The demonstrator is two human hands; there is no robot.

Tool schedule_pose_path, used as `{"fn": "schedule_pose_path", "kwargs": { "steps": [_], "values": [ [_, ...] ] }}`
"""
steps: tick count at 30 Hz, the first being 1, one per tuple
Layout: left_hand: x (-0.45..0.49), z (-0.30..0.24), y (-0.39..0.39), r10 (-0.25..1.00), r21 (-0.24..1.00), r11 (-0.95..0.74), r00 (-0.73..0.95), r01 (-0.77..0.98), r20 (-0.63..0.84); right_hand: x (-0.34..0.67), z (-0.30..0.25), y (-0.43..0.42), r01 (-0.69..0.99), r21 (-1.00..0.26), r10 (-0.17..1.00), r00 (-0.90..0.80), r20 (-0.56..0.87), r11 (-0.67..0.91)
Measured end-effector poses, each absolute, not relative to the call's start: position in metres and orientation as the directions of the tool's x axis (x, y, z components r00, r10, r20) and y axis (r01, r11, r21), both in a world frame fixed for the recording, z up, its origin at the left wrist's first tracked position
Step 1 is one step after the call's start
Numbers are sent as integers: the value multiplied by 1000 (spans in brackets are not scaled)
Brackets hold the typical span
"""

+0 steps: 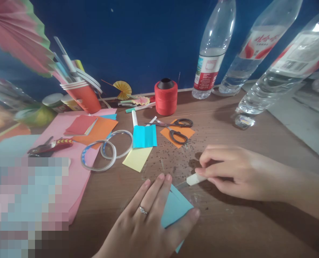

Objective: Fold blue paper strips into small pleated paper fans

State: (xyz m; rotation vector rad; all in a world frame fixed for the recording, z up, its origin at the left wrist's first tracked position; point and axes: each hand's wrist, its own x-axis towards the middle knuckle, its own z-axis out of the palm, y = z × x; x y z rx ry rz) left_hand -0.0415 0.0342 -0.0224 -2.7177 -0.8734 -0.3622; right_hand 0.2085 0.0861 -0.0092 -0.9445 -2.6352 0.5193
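Under my left hand [155,215] a piece of light blue paper [178,206] lies on the brown table [215,229]. The fingers of that hand are stretched out flat, and a ring sits on one of them. My right hand [226,170] grips a white-handled craft knife [197,178]. Its blade points left and touches or nearly touches the paper's upper edge; I cannot tell which. Part of the paper is hidden by my left hand. Farther back, black-handled scissors [179,130] rest on an orange paper square [175,138].
A red thread spool [166,98] stands near the wall. Water bottles [209,68] are at back right. Tape rolls [98,156], a bright blue folded piece [145,136] and yellow paper [138,157] lie left of the scissors. A red cup [81,96] holds pens. Pink paper [78,190] spreads at left.
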Motion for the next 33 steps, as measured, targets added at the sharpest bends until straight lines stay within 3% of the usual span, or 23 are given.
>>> {"fn": "schedule_pose_path", "kwargs": {
  "steps": [33],
  "values": [
    [-37, -22, 34, 509, -180, -797, 802, 577, 313, 208, -12, 85, 564, -427, 675, -718, 169, 707]
  ]
}}
